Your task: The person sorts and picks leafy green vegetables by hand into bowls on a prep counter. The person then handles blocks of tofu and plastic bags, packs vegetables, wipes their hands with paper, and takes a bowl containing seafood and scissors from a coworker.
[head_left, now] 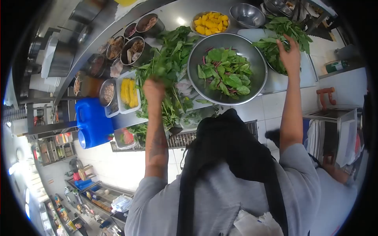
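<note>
My left hand is closed around leafy green stems, over a large pile of leafy greens on the steel counter. Motion blurs the leaves at its fingers. My right hand has its fingers apart and touches another heap of leafy greens at the right, which partly covers a metal bowl. Between my hands is a wide steel bowl with loose green leaves on reddish stems inside.
Yellow chunks fill a bowl at the back, beside an empty steel bowl. Metal containers of meat, a white basket with yellow pieces and a blue jug stand left. A cutting board lies right.
</note>
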`<state>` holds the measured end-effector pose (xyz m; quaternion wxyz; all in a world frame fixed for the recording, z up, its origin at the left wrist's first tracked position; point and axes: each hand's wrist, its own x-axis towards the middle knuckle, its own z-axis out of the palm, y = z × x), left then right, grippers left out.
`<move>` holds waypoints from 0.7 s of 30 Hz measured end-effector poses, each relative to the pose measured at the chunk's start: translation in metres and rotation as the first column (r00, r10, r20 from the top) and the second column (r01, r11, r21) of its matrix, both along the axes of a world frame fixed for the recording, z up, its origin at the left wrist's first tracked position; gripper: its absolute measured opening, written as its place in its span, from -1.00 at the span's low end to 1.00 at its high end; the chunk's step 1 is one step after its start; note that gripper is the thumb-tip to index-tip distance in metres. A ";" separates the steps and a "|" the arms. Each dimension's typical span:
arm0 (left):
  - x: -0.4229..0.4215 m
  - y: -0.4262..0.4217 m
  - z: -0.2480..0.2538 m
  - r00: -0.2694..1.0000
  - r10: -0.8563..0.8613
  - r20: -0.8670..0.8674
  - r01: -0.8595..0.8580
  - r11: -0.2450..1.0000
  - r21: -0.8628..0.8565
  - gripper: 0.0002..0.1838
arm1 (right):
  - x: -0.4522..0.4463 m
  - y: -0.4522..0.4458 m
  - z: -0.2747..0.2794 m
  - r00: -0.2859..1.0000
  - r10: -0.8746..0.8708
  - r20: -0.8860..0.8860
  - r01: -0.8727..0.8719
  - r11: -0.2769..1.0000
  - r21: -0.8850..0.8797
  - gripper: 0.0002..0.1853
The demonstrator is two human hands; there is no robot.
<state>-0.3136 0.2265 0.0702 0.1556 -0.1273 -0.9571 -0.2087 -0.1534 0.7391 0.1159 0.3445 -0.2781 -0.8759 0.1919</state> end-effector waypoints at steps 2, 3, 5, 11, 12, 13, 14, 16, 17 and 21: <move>-0.027 -0.020 0.020 0.999 0.025 -0.026 -0.022 0.994 0.106 -0.76 | 0.017 -0.001 0.000 1.000 0.030 -0.002 -0.030 0.998 -0.058 -0.46; -0.046 -0.033 0.023 0.999 0.027 -0.028 -0.024 0.995 0.099 -0.76 | 0.025 -0.001 -0.001 1.000 0.027 -0.003 -0.027 0.995 -0.098 -0.47; -0.075 -0.060 0.015 0.845 -0.016 0.534 -0.142 0.957 0.253 -0.74 | 0.039 0.002 -0.002 1.000 0.030 -0.002 -0.030 0.989 -0.143 -0.48; -0.056 -0.062 0.014 0.710 -0.138 0.691 -0.154 0.927 0.343 -0.76 | 0.059 -0.009 0.013 0.998 0.015 -0.062 -0.034 0.946 -0.323 -0.55; -0.046 -0.052 0.029 0.676 -0.074 0.733 -0.185 0.946 0.267 -0.75 | 0.060 -0.012 0.015 0.995 0.038 -0.092 -0.068 0.932 -0.357 -0.56; -0.048 -0.052 0.021 0.673 -0.078 0.736 -0.186 0.944 0.271 -0.75 | 0.062 -0.014 0.019 0.991 0.063 -0.121 -0.105 0.917 -0.386 -0.57; -0.052 -0.053 0.010 0.697 -0.196 0.690 -0.269 0.821 0.504 -0.73 | 0.062 -0.018 0.024 0.991 0.065 -0.118 -0.106 0.918 -0.381 -0.57; -0.058 -0.064 0.005 0.736 -0.296 0.609 -0.326 0.633 0.702 -0.69 | 0.059 -0.027 0.032 0.983 0.108 -0.145 -0.157 0.910 -0.383 -0.61; -0.062 -0.068 0.009 0.731 -0.309 0.609 -0.356 0.588 0.726 -0.67 | 0.056 -0.032 0.036 0.983 0.105 -0.153 -0.157 0.913 -0.378 -0.61; -0.050 -0.083 -0.003 0.922 0.180 -0.342 -0.259 0.944 -0.202 -0.68 | 0.060 -0.059 0.041 0.977 0.142 -0.161 -0.185 0.938 -0.293 -0.66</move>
